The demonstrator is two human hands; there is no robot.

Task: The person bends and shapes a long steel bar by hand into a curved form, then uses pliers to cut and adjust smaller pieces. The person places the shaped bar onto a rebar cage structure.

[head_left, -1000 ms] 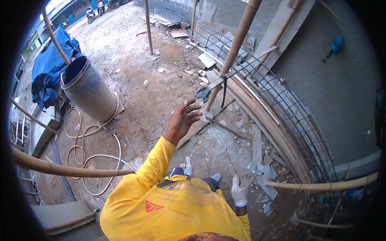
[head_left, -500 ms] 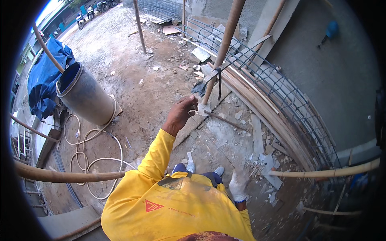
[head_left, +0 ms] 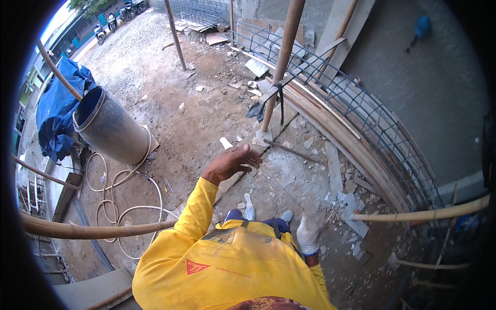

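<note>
My bare left hand [head_left: 232, 164] is in front of my chest with its fingers curled together. From its fingertips a thin line [head_left: 281, 187], a string or wire, slants down to the right. My right hand [head_left: 308, 235] wears a white knitted glove and is at waist height, where the line's other end meets its fingers. Those fingers look closed but are slightly blurred. Just past the left hand a small white piece [head_left: 225, 143] shows; I cannot tell what it is. The yellow sleeve [head_left: 197, 204] covers my left arm.
A bamboo pole [head_left: 281, 67] stands ahead, a black strap tied around it. Bamboo rails [head_left: 98, 226] cross at both sides. A large drum [head_left: 116, 129] and a coiled hose [head_left: 121, 209] are at left. A rebar cage [head_left: 356, 101] and stacked planks [head_left: 341, 134] lie at right.
My left hand has come down and slightly right, nearer to me. The gloved right hand has shifted slightly. The line between them spans a shorter distance.
</note>
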